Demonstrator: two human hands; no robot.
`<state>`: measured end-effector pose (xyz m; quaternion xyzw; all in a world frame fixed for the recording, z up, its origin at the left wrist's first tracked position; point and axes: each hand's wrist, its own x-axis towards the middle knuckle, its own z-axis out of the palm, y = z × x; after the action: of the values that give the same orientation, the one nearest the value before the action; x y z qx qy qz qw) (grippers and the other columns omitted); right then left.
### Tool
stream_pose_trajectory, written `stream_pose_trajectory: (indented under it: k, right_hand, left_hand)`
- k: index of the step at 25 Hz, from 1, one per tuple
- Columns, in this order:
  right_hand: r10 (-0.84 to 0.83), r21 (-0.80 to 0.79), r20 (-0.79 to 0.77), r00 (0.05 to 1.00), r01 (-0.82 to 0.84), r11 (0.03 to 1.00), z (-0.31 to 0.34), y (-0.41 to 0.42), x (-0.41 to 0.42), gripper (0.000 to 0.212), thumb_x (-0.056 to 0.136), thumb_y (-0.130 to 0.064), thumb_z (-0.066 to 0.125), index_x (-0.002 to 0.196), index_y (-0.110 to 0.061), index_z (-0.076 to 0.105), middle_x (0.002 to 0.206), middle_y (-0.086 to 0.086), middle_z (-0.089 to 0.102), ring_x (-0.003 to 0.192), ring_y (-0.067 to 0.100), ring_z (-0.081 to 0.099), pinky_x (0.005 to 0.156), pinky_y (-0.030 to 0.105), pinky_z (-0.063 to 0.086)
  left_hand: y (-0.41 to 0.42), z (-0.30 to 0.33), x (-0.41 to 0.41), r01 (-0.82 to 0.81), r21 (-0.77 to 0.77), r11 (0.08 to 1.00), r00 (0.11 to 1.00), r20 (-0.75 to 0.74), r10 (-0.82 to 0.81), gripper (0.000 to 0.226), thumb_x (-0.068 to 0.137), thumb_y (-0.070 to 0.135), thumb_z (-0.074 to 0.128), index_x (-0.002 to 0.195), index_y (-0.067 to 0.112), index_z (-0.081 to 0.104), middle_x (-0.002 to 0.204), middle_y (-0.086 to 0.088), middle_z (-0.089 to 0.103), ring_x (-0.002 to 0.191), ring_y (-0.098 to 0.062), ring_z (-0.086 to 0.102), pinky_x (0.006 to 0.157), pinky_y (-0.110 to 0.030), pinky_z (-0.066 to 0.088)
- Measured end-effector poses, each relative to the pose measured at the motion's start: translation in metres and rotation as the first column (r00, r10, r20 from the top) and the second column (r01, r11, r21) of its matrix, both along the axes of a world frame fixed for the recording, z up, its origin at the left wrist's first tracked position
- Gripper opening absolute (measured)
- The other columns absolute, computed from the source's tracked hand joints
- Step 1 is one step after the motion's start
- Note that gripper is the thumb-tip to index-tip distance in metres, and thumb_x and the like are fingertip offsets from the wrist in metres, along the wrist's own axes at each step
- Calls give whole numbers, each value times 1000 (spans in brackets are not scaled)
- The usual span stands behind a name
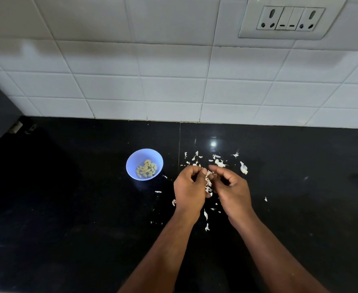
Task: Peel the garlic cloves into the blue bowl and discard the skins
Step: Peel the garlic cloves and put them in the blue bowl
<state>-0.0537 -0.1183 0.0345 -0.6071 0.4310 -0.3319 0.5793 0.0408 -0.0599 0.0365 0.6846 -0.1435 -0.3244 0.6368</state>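
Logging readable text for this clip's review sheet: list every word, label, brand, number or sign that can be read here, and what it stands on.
None: no readable text anywhere in the head view.
Socket and switch plate on the tiled wall: no lettering shows, only the socket holes and a short dark dash on each of the two switches.
Blue bowl: plain, no print or brand visible.
Black countertop: no labels.

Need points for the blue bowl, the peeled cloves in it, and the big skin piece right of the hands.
blue bowl (pixel 131 166): head view, bare inner wall on its left side.
peeled cloves (pixel 146 169): head view, middle of the pile in the bowl.
big skin piece (pixel 243 167): head view, its centre, on the counter.
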Motion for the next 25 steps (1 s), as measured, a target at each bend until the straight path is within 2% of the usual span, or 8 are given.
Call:
stream_pose_trajectory:
  k: [3,6,10,12,14,17,22,25]
  right_hand:
    - [-19,38,6,1000,18,999,-2,2,2,20,99,-11,69,107,-24,81,103,-4,80,99,11,76,85,36,61]
    - [-53,149,105,993,37,988,3,5,6,18,99,-5,67,104,-15,81,97,4,80,82,14,74,64,34,61]
    - [-111,186,189,976,75,980,6,2,8,15,94,-4,74,106,-12,81,94,2,80,84,9,71,84,32,58]
    - [-113,231,199,974,65,971,7,2,8,15,94,-6,74,107,-11,80,97,7,80,86,16,72,83,38,59]
    - [-100,254,198,975,47,966,7,5,8,13,95,-7,73,105,-11,80,98,12,79,86,22,73,75,39,60]
    - [-39,241,178,983,-5,970,5,5,6,13,96,-8,72,104,-12,81,98,11,80,87,20,75,77,38,61]
    - [51,204,121,991,-75,976,14,0,4,9,93,-18,76,99,-13,81,89,-2,80,77,3,71,66,16,52]
    - [73,131,79,994,-83,988,13,0,8,8,96,-17,73,92,-14,79,84,-4,78,76,0,69,66,16,53]
  left_hand:
    - [-4,-2,-3,25,29,999,1000,-15,-25,15,106,22,61,97,13,68,82,-1,68,62,-13,63,51,-28,57]
    - [-5,-7,-3,58,66,996,998,25,-59,20,110,29,52,99,16,64,87,-5,63,66,-13,60,50,-28,55]
    - [1,-11,-4,40,93,995,999,4,-41,25,111,34,45,100,18,60,92,-12,60,70,-15,58,49,-23,52]
    - [4,-9,-6,37,16,999,998,-53,-36,23,110,36,50,105,19,65,97,-11,64,72,-11,62,51,-25,54]
    - [6,-7,-6,37,-68,997,998,-52,-41,14,106,33,60,109,23,69,101,-8,70,77,-10,68,53,-28,56]
    - [9,-6,0,5,-92,996,1000,-18,-7,5,100,23,71,103,22,75,94,-4,76,75,-15,70,56,-31,56]
    - [16,-2,6,22,-111,994,999,-21,-25,10,100,25,71,105,18,77,99,-2,78,73,-14,71,66,-38,61]
    - [17,0,3,9,-160,987,995,-94,-24,9,101,18,70,107,14,76,102,-6,77,79,-19,72,62,-36,61]
